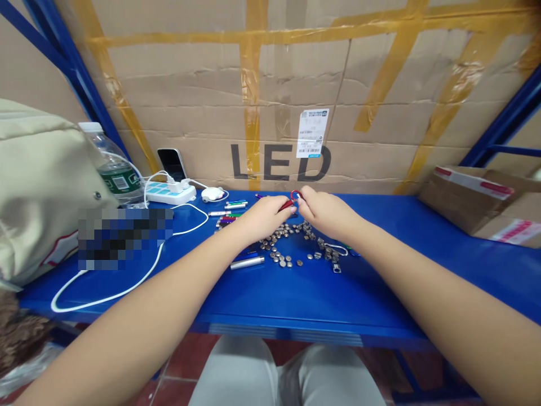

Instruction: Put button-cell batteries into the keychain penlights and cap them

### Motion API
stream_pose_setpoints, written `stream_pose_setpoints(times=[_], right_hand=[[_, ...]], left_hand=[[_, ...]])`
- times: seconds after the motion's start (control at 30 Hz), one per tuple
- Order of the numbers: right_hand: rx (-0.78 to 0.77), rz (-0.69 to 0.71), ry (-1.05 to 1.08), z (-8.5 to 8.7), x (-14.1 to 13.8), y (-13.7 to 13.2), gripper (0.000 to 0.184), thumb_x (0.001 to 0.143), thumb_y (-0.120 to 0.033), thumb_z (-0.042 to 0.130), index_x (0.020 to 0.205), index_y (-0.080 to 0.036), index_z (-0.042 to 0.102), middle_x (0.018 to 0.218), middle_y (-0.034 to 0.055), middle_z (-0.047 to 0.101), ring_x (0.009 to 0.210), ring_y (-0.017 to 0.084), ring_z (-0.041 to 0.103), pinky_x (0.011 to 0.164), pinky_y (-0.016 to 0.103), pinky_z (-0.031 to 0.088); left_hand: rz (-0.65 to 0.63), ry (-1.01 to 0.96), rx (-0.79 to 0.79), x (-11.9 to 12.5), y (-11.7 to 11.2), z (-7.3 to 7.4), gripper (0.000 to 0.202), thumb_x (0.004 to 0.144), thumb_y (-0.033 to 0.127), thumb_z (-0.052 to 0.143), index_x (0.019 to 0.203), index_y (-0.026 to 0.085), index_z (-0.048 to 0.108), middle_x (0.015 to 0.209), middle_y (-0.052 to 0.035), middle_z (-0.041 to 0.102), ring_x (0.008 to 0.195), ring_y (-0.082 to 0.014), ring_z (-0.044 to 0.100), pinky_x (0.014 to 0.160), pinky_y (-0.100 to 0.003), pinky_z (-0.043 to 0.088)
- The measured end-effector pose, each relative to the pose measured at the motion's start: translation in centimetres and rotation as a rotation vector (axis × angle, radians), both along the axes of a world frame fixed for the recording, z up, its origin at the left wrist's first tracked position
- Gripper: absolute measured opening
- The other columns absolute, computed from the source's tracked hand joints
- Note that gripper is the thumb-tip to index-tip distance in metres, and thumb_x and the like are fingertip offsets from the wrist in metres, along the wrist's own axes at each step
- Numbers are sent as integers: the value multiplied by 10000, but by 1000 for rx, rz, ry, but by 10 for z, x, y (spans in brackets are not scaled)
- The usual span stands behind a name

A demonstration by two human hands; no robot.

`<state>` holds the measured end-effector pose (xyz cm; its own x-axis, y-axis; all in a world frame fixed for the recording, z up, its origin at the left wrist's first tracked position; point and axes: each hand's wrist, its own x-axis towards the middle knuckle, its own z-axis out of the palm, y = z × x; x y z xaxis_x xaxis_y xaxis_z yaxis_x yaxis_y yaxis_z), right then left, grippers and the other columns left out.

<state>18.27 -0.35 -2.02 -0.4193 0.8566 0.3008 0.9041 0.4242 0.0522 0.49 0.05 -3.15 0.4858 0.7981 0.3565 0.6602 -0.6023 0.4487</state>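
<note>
While a red carabiner [288, 203] is clamped between left hand [264, 218] and right hand [322, 212], button cells [281, 246] are left loose on the blue surface [380, 282] beside metal tubes [247, 263].

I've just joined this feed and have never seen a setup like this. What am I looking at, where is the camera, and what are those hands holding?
This is a single view from a camera worn on a person's head, looking forward and down, so the arms reach in from the bottom. There is no machine here, only bare hands. The left hand and right hand meet around a small red clip, which both seem to hold. Just below them lie many small round metal discs, with short metal tubes nearby. The blue shelf also carries a power strip with a white cable and a water bottle. Behind it all stands a cardboard box printed LED.
</note>
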Motion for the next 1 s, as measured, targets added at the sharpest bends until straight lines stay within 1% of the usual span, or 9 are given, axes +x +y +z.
stream_pose_setpoints(times=[0.2,0.37,0.5,0.6,0.67,0.73,0.8,0.87,1.0], right_hand=[[61,-26,-68,-1,-2,0,350,1002,-368,233,1090,-136,481,902,153,717,729,262,647,555,328,261],[68,-48,-85,0,-1,-1,372,1004,-376,228,1091,-138,501,887,152,720,740,271,654,546,334,258],[-42,2,-1,-1,2,2,327,986,-388,290,1052,-165,519,938,142,717,787,257,652,575,322,324],[-165,58,154,-2,7,6,276,978,-365,324,1040,-187,527,999,119,710,877,244,648,649,310,397],[-215,50,227,-3,12,10,259,970,-353,352,1069,-196,533,1037,111,706,921,242,645,689,307,424],[-248,17,253,-3,17,13,268,964,-351,371,1102,-197,542,1066,116,704,936,244,647,701,309,440],[-276,-1,251,-3,21,15,299,965,-358,379,1144,-191,549,1076,123,704,951,248,650,712,311,455],[-296,-5,233,-3,22,16,340,965,-367,388,1198,-177,546,1076,129,704,973,251,650,746,318,470],[-344,1,205,-4,22,17,396,970,-379,395,1272,-160,528,1050,133,712,968,251,661,785,335,487]], left_hand=[[4,-66,-51,0,3,0,272,944,353,462,732,195,527,730,-12,606,687,-151,528,629,-290,383],[25,-168,-158,0,4,0,281,943,411,446,841,201,604,770,-15,628,712,-150,541,655,-289,403],[115,-186,-238,-6,9,0,233,897,413,542,894,191,614,806,-34,658,696,-145,558,613,-272,414],[200,-261,-352,-23,20,2,237,891,414,563,919,180,592,788,-47,668,636,-131,575,551,-246,409],[294,-269,-345,-39,30,3,234,892,411,559,889,180,601,768,-51,671,605,-128,574,521,-237,402],[370,-288,-326,-52,39,3,178,876,348,577,889,174,613,843,-74,696,638,-132,592,503,-224,404],[383,-291,-363,-59,44,1,146,845,270,599,946,170,633,921,-94,715,673,-147,622,468,-216,394],[379,-304,-405,-57,45,-1,254,838,224,599,1085,172,620,950,-108,723,709,-171,659,457,-218,418],[340,-389,-433,-42,37,-3,362,913,153,476,1267,181,543,1139,-145,690,900,-182,710,607,-235,559]])
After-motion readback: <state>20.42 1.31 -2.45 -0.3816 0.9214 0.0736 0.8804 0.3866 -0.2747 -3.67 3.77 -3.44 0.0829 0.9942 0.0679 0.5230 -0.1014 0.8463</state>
